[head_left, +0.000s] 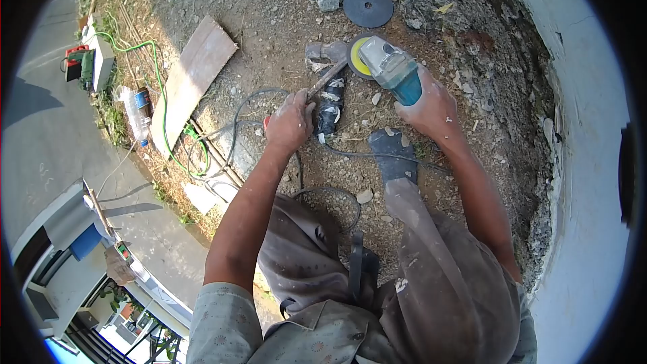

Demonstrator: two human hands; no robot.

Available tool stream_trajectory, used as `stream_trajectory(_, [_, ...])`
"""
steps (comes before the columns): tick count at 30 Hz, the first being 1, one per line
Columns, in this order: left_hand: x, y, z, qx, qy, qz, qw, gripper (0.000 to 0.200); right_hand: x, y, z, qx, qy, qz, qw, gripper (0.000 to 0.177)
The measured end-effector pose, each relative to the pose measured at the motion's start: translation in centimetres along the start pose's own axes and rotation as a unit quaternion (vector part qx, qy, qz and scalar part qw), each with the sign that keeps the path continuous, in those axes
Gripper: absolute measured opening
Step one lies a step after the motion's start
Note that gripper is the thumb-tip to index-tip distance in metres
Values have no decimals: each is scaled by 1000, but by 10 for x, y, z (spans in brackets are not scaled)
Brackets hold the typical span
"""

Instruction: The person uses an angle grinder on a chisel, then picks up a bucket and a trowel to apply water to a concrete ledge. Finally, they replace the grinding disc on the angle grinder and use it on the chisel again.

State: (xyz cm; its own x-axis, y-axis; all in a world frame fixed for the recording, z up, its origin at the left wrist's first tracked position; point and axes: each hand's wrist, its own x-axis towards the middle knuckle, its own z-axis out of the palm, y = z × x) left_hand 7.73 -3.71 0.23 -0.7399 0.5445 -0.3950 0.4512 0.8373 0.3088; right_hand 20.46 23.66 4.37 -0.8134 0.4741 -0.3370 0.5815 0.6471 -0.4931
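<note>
My right hand (431,104) is wrapped round the teal body of an angle grinder (391,64). The grinder's disc (358,56), with a yellow centre, faces left. In my left hand (290,121), fingers closed, is a narrow metal bar (329,79), slanting up and right. Its far tip is right at the disc's left edge. Something red shows at the left side of this hand. Just beyond the bar lies a grey block (326,52). A loose black disc (368,6) rests flat on the ground above the grinder.
Dark shoes (330,104) stand on the gravelly soil below the tools. A grey cable (367,154) loops across the ground between my legs. To the left lie a wooden board (195,81), a green cord (160,71) and plastic bottles (138,114). A white wall (590,162) rises at the right.
</note>
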Motion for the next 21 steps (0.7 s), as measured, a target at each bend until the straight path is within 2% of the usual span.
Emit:
stream_trajectory(4, [-1,-3,4,0,9,9,1000,37,6,-4,-5,-18,-16,30,999,78])
stream_trajectory(10, [0,0,0,-4,12,6,1000,37,6,-5,-8,-24,5,-38,999,79])
stream_trajectory(13, [-1,-2,1,-10,7,5,1000,37,8,-11,-10,-23,-16,13,1000,78])
stream_trajectory(16, [4,-3,0,-11,-4,2,1000,36,10,-9,-9,-41,18,1,999,77])
stream_trajectory(19, [5,-5,0,-11,-13,5,1000,33,12,1,0,-16,41,-57,997,84])
stream_trajectory(21, [4,-5,-1,-19,-20,8,1000,35,14,-2,-3,-20,28,-30,999,79])
